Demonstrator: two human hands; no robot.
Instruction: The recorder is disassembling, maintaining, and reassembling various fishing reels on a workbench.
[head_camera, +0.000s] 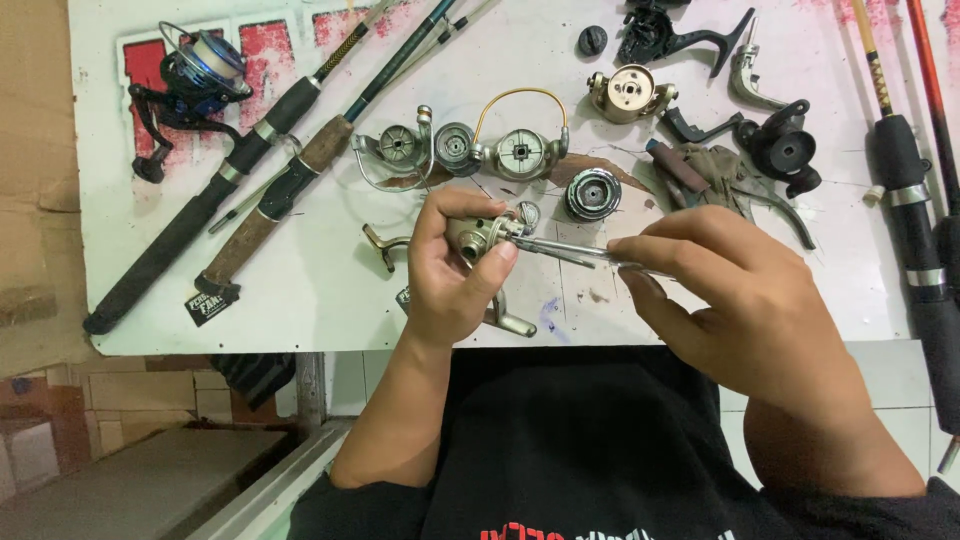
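Reel body (478, 236), champagne-coloured metal, sits in my left hand (455, 270), fingers and thumb clamped round it, held just above the near edge of the white table (330, 290). My right hand (740, 300) pinches a thin metal tool (575, 252), fingertips together on its shaft, the tip laid into the reel body's right side. I judge the body rigid, fairly light, likely greasy and so slippery; its small protruding parts look easy to bend. The best hold appears to be round the main housing, as now, clear of the opening.

Just below the reel body, partly hidden by my left hand, lies a metal handle arm (510, 320). Left of it rests a bronze crank piece (378, 243). Beyond the reel body lie a rotor with bail wire (520, 150), a second rotor (395, 148) and a dark ribbed spool (592, 194). Right of these sit a greasy rag (725, 165) and black housing parts (785, 150). Far left of the reel body lie two fishing rods (260, 190) and a blue spinning reel (195, 75). Loose parts crowd the space behind the reel body; anything dropped could scatter among them.
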